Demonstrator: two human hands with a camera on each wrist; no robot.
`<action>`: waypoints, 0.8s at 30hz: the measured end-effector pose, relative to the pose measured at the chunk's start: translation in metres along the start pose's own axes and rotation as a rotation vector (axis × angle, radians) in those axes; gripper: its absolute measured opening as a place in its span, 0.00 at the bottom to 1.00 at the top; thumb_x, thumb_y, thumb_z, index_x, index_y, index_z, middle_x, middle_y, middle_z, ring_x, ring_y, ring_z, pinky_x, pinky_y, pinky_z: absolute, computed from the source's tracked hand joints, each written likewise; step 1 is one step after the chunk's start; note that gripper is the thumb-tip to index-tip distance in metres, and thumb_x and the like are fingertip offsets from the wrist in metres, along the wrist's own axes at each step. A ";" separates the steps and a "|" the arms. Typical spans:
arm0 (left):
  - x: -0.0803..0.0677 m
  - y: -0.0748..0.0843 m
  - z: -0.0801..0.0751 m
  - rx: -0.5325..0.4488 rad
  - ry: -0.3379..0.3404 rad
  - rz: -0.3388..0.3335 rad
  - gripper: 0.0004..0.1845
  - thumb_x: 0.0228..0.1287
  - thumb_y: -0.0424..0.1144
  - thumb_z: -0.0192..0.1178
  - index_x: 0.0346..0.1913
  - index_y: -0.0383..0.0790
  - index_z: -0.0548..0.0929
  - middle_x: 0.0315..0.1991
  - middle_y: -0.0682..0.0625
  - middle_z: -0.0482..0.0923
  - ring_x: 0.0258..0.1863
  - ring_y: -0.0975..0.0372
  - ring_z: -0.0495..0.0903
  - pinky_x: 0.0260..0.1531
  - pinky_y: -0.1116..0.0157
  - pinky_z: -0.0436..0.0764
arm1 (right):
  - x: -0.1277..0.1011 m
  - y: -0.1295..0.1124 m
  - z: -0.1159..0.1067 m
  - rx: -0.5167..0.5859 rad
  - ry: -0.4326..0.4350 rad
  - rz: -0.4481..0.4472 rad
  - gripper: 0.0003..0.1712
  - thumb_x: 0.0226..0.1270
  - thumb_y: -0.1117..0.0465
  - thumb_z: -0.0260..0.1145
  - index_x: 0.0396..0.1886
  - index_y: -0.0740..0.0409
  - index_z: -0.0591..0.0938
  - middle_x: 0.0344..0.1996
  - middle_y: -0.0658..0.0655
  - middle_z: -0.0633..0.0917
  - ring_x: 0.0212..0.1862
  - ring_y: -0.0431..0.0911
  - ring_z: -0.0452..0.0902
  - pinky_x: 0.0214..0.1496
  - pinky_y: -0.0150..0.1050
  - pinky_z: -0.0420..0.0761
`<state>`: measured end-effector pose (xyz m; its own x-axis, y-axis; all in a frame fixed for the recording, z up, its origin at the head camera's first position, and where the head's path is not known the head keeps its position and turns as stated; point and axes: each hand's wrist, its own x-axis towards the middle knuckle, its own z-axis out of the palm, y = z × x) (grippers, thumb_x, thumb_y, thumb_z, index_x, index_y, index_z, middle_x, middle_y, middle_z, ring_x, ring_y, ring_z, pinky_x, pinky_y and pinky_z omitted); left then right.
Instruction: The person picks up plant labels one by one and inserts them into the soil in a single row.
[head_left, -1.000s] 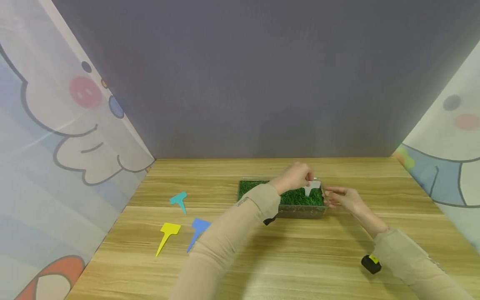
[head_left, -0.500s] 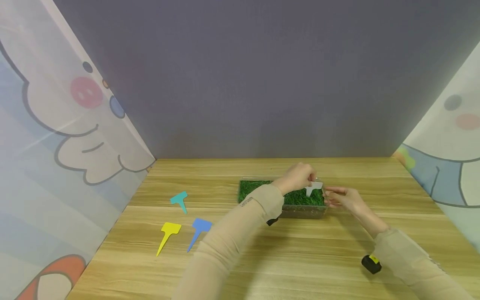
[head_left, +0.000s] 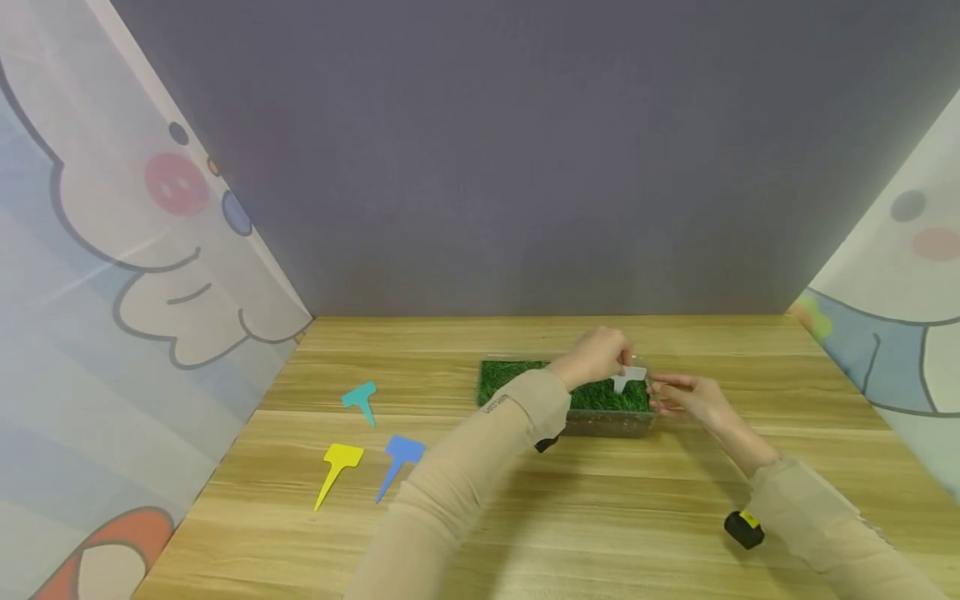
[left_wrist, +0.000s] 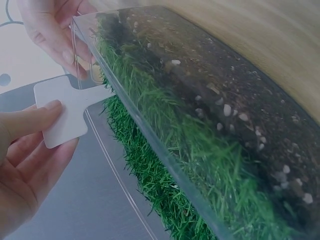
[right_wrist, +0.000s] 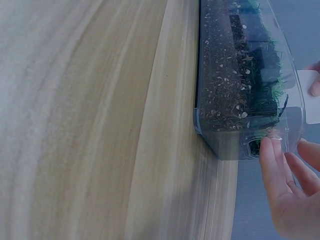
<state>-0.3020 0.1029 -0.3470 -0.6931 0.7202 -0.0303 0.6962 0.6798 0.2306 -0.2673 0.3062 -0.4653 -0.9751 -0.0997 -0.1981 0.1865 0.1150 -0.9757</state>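
Note:
My left hand point(head_left: 600, 354) pinches the wide head of a white T-shaped plant label point(left_wrist: 62, 111) between thumb and fingers. The label's stem points down into the green grass point(head_left: 513, 373) near the right end of a clear planter box point(right_wrist: 220, 100). Dark soil with white bits fills the box below the grass. At its right end, my right hand point(head_left: 693, 400) holds the end wall, fingers on the outside by the handle slot and thumb at the rim. The label's tip is hidden among the grass.
On the left of the wooden table point(head_left: 600, 517) lie a teal label point(head_left: 362, 400), a yellow label point(head_left: 340, 467) and a blue label point(head_left: 401, 457). A grey panel point(head_left: 555, 167) stands behind, with printed cloth point(head_left: 135, 275) along the sides.
The white label has gone slightly lower and to the right with my left hand, its stem deeper in the grass. My right hand stays at the box's end.

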 end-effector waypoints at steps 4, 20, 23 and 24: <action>-0.001 0.003 -0.001 0.005 -0.003 -0.003 0.03 0.53 0.37 0.62 0.31 0.48 0.81 0.32 0.58 0.77 0.29 0.71 0.73 0.27 0.79 0.70 | 0.000 0.000 0.000 0.006 -0.004 0.000 0.57 0.37 0.37 0.69 0.60 0.71 0.62 0.31 0.45 0.83 0.35 0.44 0.81 0.40 0.38 0.79; 0.002 -0.001 0.002 -0.030 0.006 0.003 0.04 0.54 0.38 0.62 0.34 0.46 0.82 0.33 0.57 0.78 0.30 0.70 0.74 0.27 0.79 0.71 | 0.000 0.000 0.000 0.031 0.006 0.007 0.56 0.37 0.39 0.70 0.60 0.72 0.63 0.30 0.46 0.84 0.34 0.44 0.81 0.39 0.38 0.79; 0.002 -0.002 0.001 -0.036 -0.001 -0.004 0.05 0.54 0.39 0.62 0.35 0.47 0.82 0.34 0.58 0.78 0.31 0.70 0.74 0.28 0.79 0.71 | 0.000 0.000 -0.001 0.048 0.000 0.018 0.57 0.35 0.38 0.71 0.60 0.71 0.63 0.30 0.46 0.84 0.34 0.44 0.81 0.40 0.38 0.79; 0.003 -0.002 0.001 -0.038 -0.004 -0.007 0.06 0.54 0.39 0.62 0.35 0.46 0.82 0.34 0.58 0.78 0.32 0.70 0.74 0.28 0.79 0.71 | 0.000 0.000 -0.001 0.051 -0.003 0.022 0.57 0.35 0.38 0.71 0.60 0.71 0.63 0.31 0.46 0.84 0.35 0.44 0.81 0.40 0.38 0.79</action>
<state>-0.3051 0.1036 -0.3489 -0.6975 0.7157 -0.0356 0.6835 0.6794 0.2670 -0.2678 0.3071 -0.4656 -0.9704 -0.1008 -0.2194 0.2134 0.0669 -0.9747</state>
